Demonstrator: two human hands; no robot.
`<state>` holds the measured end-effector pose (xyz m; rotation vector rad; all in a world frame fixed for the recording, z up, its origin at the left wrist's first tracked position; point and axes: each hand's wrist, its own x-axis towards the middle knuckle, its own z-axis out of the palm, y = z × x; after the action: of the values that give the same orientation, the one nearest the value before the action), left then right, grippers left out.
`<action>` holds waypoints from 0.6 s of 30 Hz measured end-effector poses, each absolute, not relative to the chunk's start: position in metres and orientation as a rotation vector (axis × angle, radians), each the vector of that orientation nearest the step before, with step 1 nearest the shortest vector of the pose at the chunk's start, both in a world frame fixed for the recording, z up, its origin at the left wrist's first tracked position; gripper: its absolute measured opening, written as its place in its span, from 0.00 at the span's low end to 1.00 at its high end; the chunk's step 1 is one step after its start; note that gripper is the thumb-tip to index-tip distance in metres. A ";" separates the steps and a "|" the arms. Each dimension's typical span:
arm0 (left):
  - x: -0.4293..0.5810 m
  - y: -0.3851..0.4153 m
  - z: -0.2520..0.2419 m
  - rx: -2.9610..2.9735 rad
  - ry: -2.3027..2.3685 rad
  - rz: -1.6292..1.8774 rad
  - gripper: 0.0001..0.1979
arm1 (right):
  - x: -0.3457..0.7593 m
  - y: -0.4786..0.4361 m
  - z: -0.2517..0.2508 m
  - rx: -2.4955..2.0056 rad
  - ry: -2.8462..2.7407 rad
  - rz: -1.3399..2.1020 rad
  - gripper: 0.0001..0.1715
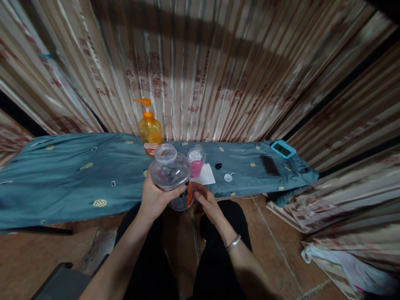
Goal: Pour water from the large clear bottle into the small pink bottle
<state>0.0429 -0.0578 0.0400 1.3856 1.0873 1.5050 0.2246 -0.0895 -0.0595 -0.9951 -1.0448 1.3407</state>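
Observation:
My left hand (156,196) is wrapped around a large clear plastic bottle (170,171), its thumb across the front. The bottle has an open neck with no cap and an orange and black label low on its side. It is tilted a little and held over my lap, by the bench's near edge. The fingers of my right hand (208,202) are curled against the label on the bottle's right side; some fingertips are hidden. Just beyond stands a small clear bottle (196,162) with a pink label, beside a white sheet of paper (207,174).
A yellow pump bottle (150,131) with an orange top stands behind. On the blue cloth-covered bench (75,175) lie a small black object (218,166), a round white cap (228,178), a blurred dark patch (270,165) and a blue-framed digital timer (283,149). Curtains (193,75) hang behind.

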 end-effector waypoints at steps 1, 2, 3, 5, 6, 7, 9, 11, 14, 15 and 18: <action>0.048 -0.060 0.043 1.346 1.025 1.487 0.38 | 0.226 -0.091 -0.056 -0.925 -0.988 1.415 0.34; 0.053 -0.061 0.046 1.301 0.970 1.476 0.38 | 0.228 -0.093 -0.053 -0.859 -0.940 1.491 0.37; 0.058 -0.062 0.049 1.258 0.922 1.473 0.39 | 0.231 -0.095 -0.051 -0.799 -0.894 1.562 0.40; 0.067 -0.061 0.054 1.197 0.837 1.467 0.39 | 0.236 -0.099 -0.049 -0.709 -0.811 1.686 0.43; 0.070 -0.061 0.056 1.182 0.800 1.466 0.39 | 0.239 -0.100 -0.049 -0.675 -0.771 1.736 0.44; 0.074 -0.060 0.059 1.181 0.764 1.456 0.38 | 0.241 -0.101 -0.049 -0.645 -0.734 1.783 0.45; 0.079 -0.057 0.063 1.186 0.710 1.445 0.35 | 0.245 -0.102 -0.049 -0.587 -0.669 1.863 0.48; 0.085 -0.054 0.066 1.194 0.682 1.424 0.34 | 0.246 -0.102 -0.048 -0.537 -0.607 1.902 0.51; 0.095 -0.050 0.069 1.222 0.624 1.363 0.35 | 0.247 -0.102 -0.042 -0.491 -0.521 1.901 0.49; 0.098 -0.049 0.070 1.237 0.597 1.342 0.36 | 0.247 -0.101 -0.040 -0.483 -0.496 1.896 0.47; 0.109 -0.043 0.069 1.312 0.506 1.287 0.37 | 0.248 -0.099 -0.033 -0.464 -0.432 1.866 0.45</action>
<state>0.1088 -0.0431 0.0693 1.3120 0.5061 1.2872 0.2481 -0.0992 -0.0332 -0.4643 -0.4323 1.8662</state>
